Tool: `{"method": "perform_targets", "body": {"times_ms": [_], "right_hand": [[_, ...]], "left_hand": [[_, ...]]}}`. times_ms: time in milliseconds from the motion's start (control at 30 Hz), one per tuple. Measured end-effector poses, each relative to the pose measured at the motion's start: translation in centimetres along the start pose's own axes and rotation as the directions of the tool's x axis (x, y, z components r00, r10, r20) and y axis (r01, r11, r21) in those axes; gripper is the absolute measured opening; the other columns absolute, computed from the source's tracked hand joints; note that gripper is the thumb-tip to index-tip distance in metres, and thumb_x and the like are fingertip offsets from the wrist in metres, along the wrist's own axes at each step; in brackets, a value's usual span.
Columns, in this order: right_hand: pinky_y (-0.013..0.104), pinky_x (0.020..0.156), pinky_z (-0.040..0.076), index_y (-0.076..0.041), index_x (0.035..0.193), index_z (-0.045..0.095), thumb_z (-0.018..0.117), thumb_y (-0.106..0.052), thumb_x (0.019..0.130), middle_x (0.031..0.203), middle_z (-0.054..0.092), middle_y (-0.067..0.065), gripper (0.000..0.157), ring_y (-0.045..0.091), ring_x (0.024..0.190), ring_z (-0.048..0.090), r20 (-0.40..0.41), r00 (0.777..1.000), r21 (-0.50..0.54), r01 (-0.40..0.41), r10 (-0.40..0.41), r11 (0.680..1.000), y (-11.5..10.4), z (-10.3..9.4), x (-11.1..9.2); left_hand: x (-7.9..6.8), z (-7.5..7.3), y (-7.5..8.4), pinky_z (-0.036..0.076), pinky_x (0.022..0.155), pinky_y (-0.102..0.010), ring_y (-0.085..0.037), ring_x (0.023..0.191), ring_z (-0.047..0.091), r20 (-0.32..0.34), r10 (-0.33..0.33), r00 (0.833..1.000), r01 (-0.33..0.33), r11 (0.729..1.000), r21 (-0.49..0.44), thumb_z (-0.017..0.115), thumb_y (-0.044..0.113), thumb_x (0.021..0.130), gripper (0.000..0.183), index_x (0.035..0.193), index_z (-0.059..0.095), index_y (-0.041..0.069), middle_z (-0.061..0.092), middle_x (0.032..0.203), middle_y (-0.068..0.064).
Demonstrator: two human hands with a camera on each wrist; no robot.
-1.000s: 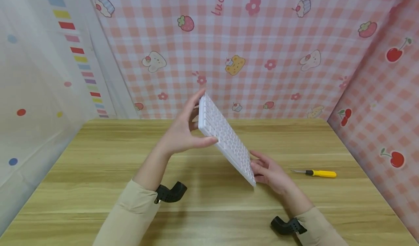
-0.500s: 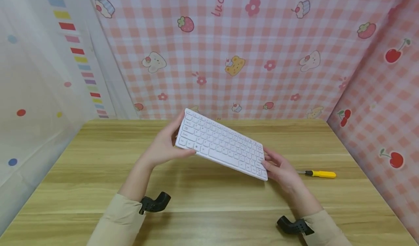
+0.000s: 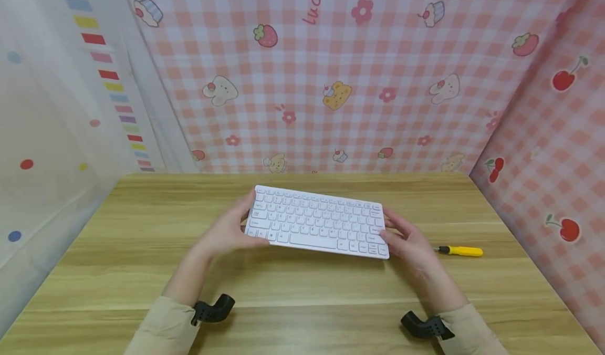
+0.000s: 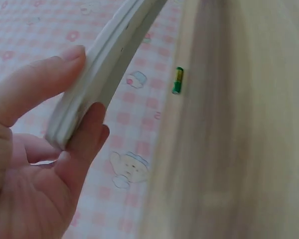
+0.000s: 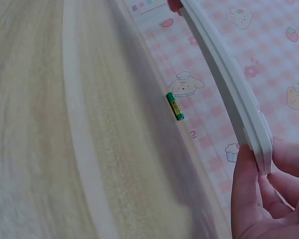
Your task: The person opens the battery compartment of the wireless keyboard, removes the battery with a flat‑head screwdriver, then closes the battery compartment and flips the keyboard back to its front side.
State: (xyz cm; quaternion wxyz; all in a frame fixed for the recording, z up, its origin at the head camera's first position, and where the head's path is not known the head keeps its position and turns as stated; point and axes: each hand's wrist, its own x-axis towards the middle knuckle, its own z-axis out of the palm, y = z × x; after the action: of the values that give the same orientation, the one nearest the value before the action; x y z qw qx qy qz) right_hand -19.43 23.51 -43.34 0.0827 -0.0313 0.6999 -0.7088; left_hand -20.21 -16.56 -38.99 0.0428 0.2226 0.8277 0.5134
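Note:
A white computer keyboard (image 3: 315,221) is held over the middle of the table, keys facing up toward the head camera, its right end slightly lower in that view. My left hand (image 3: 231,230) grips its left end, thumb over the front corner and fingers underneath. At the opposite end my right hand (image 3: 411,242) pinches the right edge, thumb on top. Both wrist views show the keyboard's thin edge (image 4: 97,74) between thumb and fingers, lifted above the wood. A green and yellow battery (image 5: 175,106) lies on the table beyond it, hidden behind the keyboard in the head view.
A screwdriver with a yellow handle (image 3: 465,251) lies on the wooden table (image 3: 302,313), just right of my right hand, its tip hidden behind the hand. Pink checked cloth (image 3: 378,40) hangs behind and on the right; a white dotted sheet (image 3: 47,187) hangs on the left.
The keyboard has turned from a steep, nearly edge-on tilt to almost level with its keys facing up. My left hand has come down and left with it; the right hand has moved slightly right.

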Motion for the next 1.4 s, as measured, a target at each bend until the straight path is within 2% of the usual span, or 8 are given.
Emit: {"method": "perform_targets", "body": {"times_ms": [100, 233, 367, 500, 733, 1000, 1167, 1400], "right_hand": [[0.027, 0.082, 0.055, -0.006, 0.155, 0.029, 0.058, -0.001, 0.098, 0.138, 0.039, 0.022, 0.064, 0.011, 0.098, 0.061, -0.003, 1.000, -0.021, 0.001, -0.001, 1.000, -0.1, 0.0, -0.1], [0.027, 0.080, 0.056, -0.005, 0.154, 0.031, 0.059, 0.000, 0.097, 0.133, 0.043, 0.019, 0.064, 0.011, 0.096, 0.062, 0.002, 1.000, -0.030, 0.014, -0.014, 0.999, 0.0, 0.1, -0.1], [0.029, 0.078, 0.057, -0.002, 0.153, 0.032, 0.060, 0.001, 0.096, 0.129, 0.047, 0.015, 0.063, 0.011, 0.095, 0.063, 0.013, 0.999, -0.033, 0.029, -0.029, 0.999, 0.3, 0.1, -0.1], [0.029, 0.078, 0.057, -0.001, 0.152, 0.034, 0.060, 0.002, 0.096, 0.130, 0.046, 0.019, 0.062, 0.012, 0.095, 0.064, 0.021, 0.999, -0.056, 0.040, -0.039, 0.998, 0.6, 0.1, 0.0], [0.029, 0.077, 0.057, 0.002, 0.151, 0.035, 0.062, 0.003, 0.093, 0.133, 0.045, 0.030, 0.063, 0.014, 0.096, 0.063, 0.057, 0.998, -0.176, 0.044, -0.035, 0.983, 1.1, 0.1, -0.1], [0.030, 0.075, 0.057, 0.005, 0.148, 0.038, 0.065, 0.002, 0.093, 0.132, 0.051, 0.032, 0.062, 0.030, 0.105, 0.061, 0.063, 0.997, -0.330, 0.060, -0.042, 0.942, 1.5, 0.1, -0.1], [0.026, 0.068, 0.055, 0.004, 0.147, 0.041, 0.067, -0.001, 0.093, 0.129, 0.056, 0.029, 0.060, 0.028, 0.099, 0.062, 0.044, 0.996, -0.441, 0.087, -0.075, 0.893, 1.5, 0.2, 0.0], [0.025, 0.079, 0.049, 0.007, 0.143, 0.045, 0.072, -0.001, 0.089, 0.122, 0.063, 0.023, 0.061, 0.024, 0.096, 0.060, 0.101, 0.977, -0.608, 0.211, -0.189, 0.765, 1.6, 0.2, 0.1]], "left_hand": [[-0.5, 0.2, -0.6, 0.050, 0.096, -0.042, -0.039, 0.127, 0.047, -0.012, -0.018, 1.000, 0.019, 0.998, 0.065, 0.092, 0.009, 0.066, 0.121, 0.155, 0.011, -0.005, 0.021, 0.157, -0.028], [-1.0, 0.5, -1.2, 0.047, 0.096, -0.046, -0.031, 0.110, 0.052, -0.014, -0.024, 1.000, 0.026, 0.983, 0.181, 0.094, 0.013, 0.063, 0.121, 0.154, 0.016, -0.007, 0.034, 0.149, -0.027], [-1.4, 0.7, -2.0, 0.033, 0.107, -0.055, -0.037, 0.122, 0.045, -0.008, -0.034, 0.999, 0.035, 0.968, 0.248, 0.095, 0.019, 0.062, 0.123, 0.152, 0.016, -0.011, 0.032, 0.149, -0.031], [-1.8, 0.9, -2.6, 0.025, 0.112, -0.059, -0.044, 0.135, 0.032, -0.006, -0.070, 0.998, 0.069, 0.967, 0.245, 0.096, 0.023, 0.062, 0.126, 0.152, 0.014, -0.012, 0.025, 0.151, -0.034], [-2.3, 1.5, -3.8, 0.028, 0.110, -0.059, -0.047, 0.131, 0.036, 0.020, -0.119, 0.993, 0.109, 0.957, 0.270, 0.096, 0.030, 0.062, 0.128, 0.151, 0.014, -0.014, 0.029, 0.144, -0.038], [-2.3, 1.7, -3.9, 0.032, 0.108, -0.057, -0.045, 0.128, 0.040, 0.040, -0.132, 0.990, 0.116, 0.951, 0.286, 0.095, 0.029, 0.062, 0.128, 0.151, 0.014, -0.014, 0.033, 0.141, -0.037], [-2.1, 1.8, -4.1, 0.032, 0.108, -0.056, -0.045, 0.128, 0.040, 0.041, -0.129, 0.991, 0.112, 0.949, 0.294, 0.095, 0.027, 0.063, 0.126, 0.150, 0.014, -0.015, 0.033, 0.140, -0.037], [-2.2, 1.9, -4.5, 0.032, 0.108, -0.056, -0.044, 0.127, 0.040, 0.039, -0.138, 0.990, 0.121, 0.947, 0.297, 0.094, 0.029, 0.065, 0.125, 0.150, 0.013, -0.015, 0.032, 0.140, -0.037]]}}
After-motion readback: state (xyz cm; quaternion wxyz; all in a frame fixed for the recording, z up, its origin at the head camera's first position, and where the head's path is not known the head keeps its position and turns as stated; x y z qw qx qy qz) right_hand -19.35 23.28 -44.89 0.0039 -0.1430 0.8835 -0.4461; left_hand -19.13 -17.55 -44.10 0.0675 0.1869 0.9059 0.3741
